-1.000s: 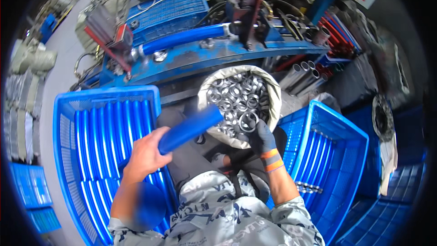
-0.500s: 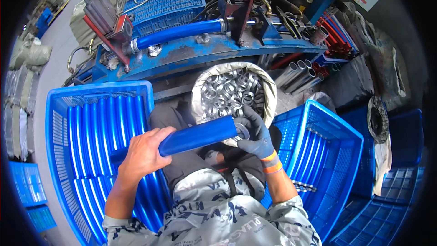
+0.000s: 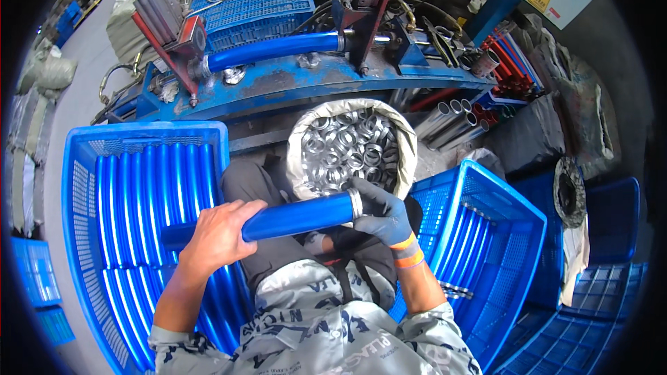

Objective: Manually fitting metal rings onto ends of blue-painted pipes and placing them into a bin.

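Head view: nearest the camera, the person's camouflage-patterned jacket (image 3: 319,326) fills the lower middle, with both forearms rising from it. The bare left hand (image 3: 221,236) is wrapped around a blue tube (image 3: 278,221), gripping it toward its left end, while the gloved right hand (image 3: 382,215) closes over the tube's right end, where a silver metal ring (image 3: 356,203) sits on the tip. The tube lies nearly level across the lap, its right end slightly higher.

A second ago the tube pointed steeply up toward the sack and the right hand was off it, down among the rings; half a second ago the tube had swung flatter and the gloved hand had just met its end. Now the tube is lower and closer to the body, and the ring is seated against its end.

To the left stands a large blue crate (image 3: 83,187) stacked with more blue tubes lying lengthwise. To the right a second blue crate (image 3: 514,215) holds only a few tubes along its floor.

Just beyond the hands, an open pale sack (image 3: 299,146) brims with loose silver rings (image 3: 347,149). Behind it runs a blue steel machine bench (image 3: 292,87) with another blue tube (image 3: 271,48) clamped in its fixture, and a cluster of bare metal pipes (image 3: 451,121) rests at the right.
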Tool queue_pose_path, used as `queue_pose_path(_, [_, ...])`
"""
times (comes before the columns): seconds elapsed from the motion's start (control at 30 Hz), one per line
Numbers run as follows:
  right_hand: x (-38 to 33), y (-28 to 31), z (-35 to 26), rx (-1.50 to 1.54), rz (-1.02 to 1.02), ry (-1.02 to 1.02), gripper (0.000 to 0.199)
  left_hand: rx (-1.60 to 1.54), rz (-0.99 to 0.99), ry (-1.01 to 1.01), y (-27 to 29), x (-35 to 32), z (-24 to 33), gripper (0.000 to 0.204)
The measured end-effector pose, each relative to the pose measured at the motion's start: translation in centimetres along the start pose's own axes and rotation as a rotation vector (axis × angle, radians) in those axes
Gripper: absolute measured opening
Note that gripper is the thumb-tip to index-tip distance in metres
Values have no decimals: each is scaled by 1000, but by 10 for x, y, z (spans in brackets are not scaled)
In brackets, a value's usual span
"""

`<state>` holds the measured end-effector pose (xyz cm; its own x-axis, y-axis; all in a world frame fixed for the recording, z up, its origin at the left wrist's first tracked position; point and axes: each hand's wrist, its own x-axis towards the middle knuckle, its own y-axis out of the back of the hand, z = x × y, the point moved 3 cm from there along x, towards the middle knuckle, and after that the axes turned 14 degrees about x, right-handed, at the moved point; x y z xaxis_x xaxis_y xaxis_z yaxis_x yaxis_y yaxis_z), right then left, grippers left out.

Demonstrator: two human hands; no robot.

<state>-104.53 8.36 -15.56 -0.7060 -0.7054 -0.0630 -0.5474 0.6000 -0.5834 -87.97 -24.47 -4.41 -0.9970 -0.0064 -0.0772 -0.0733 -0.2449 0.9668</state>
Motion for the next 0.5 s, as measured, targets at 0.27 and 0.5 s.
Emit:
queue_pose_path(0.27, [68, 17, 22, 103, -17, 51, 81, -108, 190, 101, -7, -9, -18, 67])
queue_pose_path(0.5, [159, 93, 169, -1589, -185, 259, 36, -1063, 556, 372, 1, -32, -42, 86])
